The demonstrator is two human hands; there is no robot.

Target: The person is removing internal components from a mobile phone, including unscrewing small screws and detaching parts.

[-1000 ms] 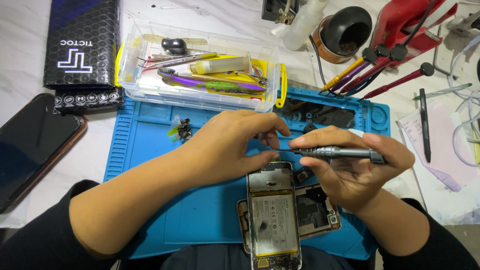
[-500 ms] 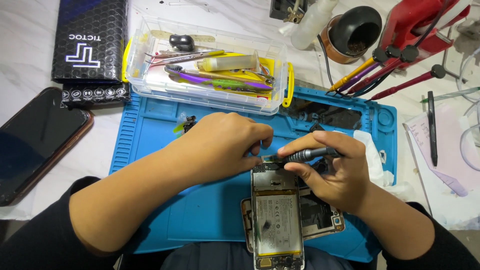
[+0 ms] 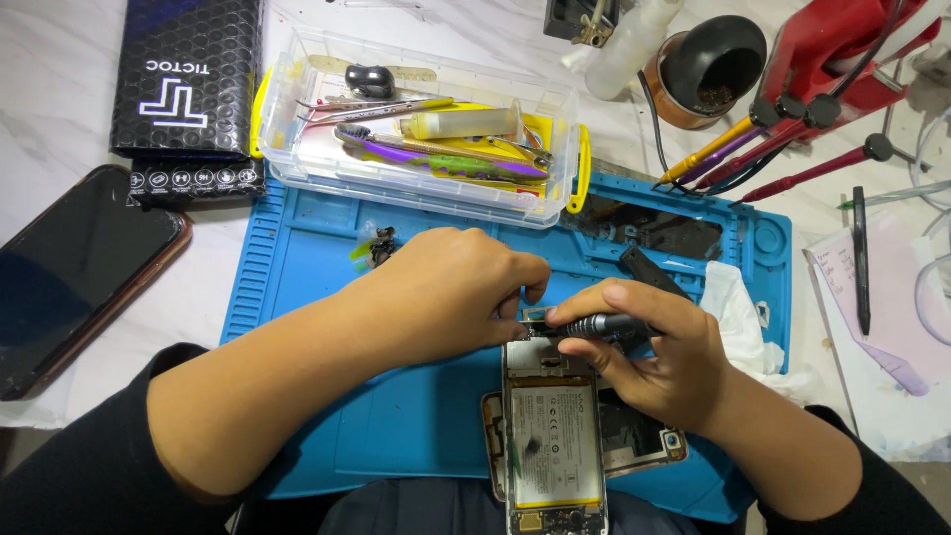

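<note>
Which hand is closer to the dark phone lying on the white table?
Left. The left hand is nearer the dark phone, which lies off to its left; the right hand is farther away.

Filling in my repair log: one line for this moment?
left hand: steadies opened phone top | right hand: grips screwdriver, tip at phone top | blue mat

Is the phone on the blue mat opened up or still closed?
Opened up. The phone lies with its back off, the battery and inner parts bare, while the right hand holds a screwdriver at its top edge.
</note>
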